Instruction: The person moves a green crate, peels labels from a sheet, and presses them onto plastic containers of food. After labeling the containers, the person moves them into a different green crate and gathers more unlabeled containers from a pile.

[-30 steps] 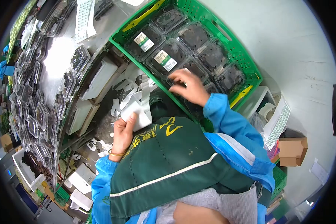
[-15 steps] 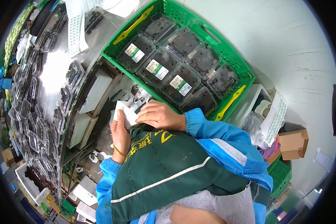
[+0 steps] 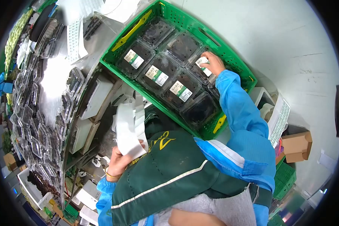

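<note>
A green plastic crate [image 3: 229,56] holds several clear clamshell boxes of dark berries; three of them [image 3: 157,75] carry green-and-white labels. My right hand [image 3: 213,63] reaches into the crate and presses a label [image 3: 202,61] onto the lid of a box in the far row. My left hand [image 3: 121,160] is lower down, near my green apron, gripping a long white strip of label backing [image 3: 127,126] that hangs in loops.
Left of the crate runs a metal surface [image 3: 56,67] lined with several clear clamshell boxes. White trays [image 3: 98,90] and paper scraps lie below it. A white label sheet [image 3: 280,120] and a cardboard box [image 3: 297,147] are at the right, by a pale wall.
My right hand has gone from the label strip at my left hand up into the crate's far row, carrying a label. The left hand has dropped lower with the strip.
</note>
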